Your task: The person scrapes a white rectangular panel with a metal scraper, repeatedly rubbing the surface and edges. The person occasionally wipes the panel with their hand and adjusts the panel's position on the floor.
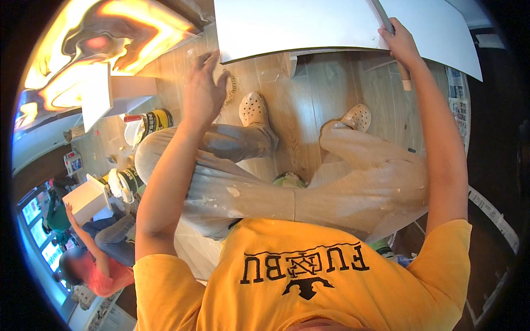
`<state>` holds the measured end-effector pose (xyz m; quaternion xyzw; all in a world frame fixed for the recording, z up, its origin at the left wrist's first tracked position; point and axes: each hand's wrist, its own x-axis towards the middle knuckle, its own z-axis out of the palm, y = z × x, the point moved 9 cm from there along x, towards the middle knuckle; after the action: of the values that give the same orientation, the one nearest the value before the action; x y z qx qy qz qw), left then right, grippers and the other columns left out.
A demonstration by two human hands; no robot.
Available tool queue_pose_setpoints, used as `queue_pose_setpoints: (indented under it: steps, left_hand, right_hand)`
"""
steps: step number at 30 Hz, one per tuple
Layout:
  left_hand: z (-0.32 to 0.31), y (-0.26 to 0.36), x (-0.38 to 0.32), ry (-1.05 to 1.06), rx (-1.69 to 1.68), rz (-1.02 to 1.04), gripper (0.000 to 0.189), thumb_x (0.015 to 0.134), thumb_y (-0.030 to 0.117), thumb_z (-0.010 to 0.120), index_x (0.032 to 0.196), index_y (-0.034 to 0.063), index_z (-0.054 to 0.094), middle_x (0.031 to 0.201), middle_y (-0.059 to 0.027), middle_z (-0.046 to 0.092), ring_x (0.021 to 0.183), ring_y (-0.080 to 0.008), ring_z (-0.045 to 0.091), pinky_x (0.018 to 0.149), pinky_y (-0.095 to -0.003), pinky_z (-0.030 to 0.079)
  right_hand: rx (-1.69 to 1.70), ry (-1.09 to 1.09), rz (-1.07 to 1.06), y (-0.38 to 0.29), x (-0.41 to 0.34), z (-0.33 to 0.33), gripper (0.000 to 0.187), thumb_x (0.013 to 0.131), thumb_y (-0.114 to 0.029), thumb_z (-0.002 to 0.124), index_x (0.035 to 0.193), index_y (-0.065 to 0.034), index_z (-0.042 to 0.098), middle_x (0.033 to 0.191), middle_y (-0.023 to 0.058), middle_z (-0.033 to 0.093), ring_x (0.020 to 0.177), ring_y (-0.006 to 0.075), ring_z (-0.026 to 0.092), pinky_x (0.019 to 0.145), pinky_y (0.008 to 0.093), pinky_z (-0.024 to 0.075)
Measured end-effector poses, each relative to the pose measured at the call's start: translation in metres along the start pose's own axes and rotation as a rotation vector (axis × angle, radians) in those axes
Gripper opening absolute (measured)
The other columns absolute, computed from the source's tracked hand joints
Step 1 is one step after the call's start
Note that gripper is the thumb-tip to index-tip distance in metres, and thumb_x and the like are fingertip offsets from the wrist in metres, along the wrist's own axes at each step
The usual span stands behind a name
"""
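A large white panel lies across the top of the view, raised above the floor. My left hand is just off the panel's left corner, fingers apart and slightly bent, holding nothing; whether a fingertip touches the corner I cannot tell. On the panel's front edge, towards the right, my right hand is closed around a long, narrow grey and tan strip. The strip's upper part lies over the white face, and its tan lower end hangs below my hand. Dark gaps and a white support show under the panel.
Paint-type buckets stand on the wood-look floor at the left, one with a red-handled tool. A white box-like piece is at upper left. Further down, a seated person in a red top holds another white box piece.
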<state>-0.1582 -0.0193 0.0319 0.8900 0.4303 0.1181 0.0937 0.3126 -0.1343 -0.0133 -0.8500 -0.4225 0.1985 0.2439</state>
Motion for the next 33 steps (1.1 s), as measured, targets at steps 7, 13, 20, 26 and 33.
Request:
queue_pose_setpoints:
  steps: [7,13,20,26,33]
  left_hand:
    - [0.054,0.042,-0.021,-0.123,0.114,0.217,0.061,0.099,0.021,0.062,0.156,0.0079,0.044,0.166,-0.0179,0.034,0.151,-0.038,0.035,0.127,-0.0532,0.02]
    - [0.039,0.087,0.005,-0.433,-0.46,0.501,0.037,0.101,0.018,0.06,0.137,0.0106,0.065,0.125,-0.0125,0.071,0.114,-0.0322,0.067,0.104,-0.0462,0.05]
    - [0.05,-0.066,0.156,0.179,-0.486,-0.25,0.061,0.106,0.04,0.054,0.143,-0.008,0.052,0.14,-0.0331,0.058,0.138,-0.0446,0.051,0.115,-0.0482,0.039]
    - [0.065,-0.064,0.146,0.02,-0.674,-0.42,0.064,0.108,0.046,0.047,0.14,-0.0099,0.054,0.133,-0.0339,0.063,0.13,-0.0449,0.058,0.112,-0.0464,0.043]
    - [0.079,-0.075,0.15,0.028,-0.721,-0.49,0.062,0.108,0.046,0.05,0.137,-0.0085,0.057,0.133,-0.0302,0.065,0.127,-0.0423,0.061,0.109,-0.0451,0.045]
  right_hand:
    - [-0.032,0.003,0.029,0.007,0.001,-0.001,0.038,0.097,-0.034,0.068,0.122,-0.0067,0.061,0.085,0.0095,0.067,0.061,0.0187,0.062,0.053,0.0349,0.0521]
    - [0.005,-0.009,0.04,0.009,-0.003,0.0,0.034,0.098,-0.034,0.068,0.117,-0.0065,0.061,0.082,0.0066,0.065,0.058,0.0156,0.058,0.052,0.0319,0.0495]
    - [0.05,0.019,0.047,-0.011,-0.007,0.001,0.03,0.101,-0.035,0.067,0.112,-0.0085,0.062,0.077,0.0,0.059,0.057,0.0102,0.054,0.05,0.028,0.0451]
    - [0.399,-0.191,0.22,-0.068,-0.074,0.042,0.029,0.107,-0.039,0.058,0.111,-0.0108,0.064,0.074,-0.0025,0.054,0.057,0.0074,0.048,0.05,0.0249,0.0393]
    - [0.523,-0.587,0.088,-0.138,-0.16,0.139,0.021,0.109,-0.021,0.054,0.125,-0.0079,0.059,0.082,0.0036,0.063,0.067,0.0094,0.058,0.063,0.0283,0.0497]
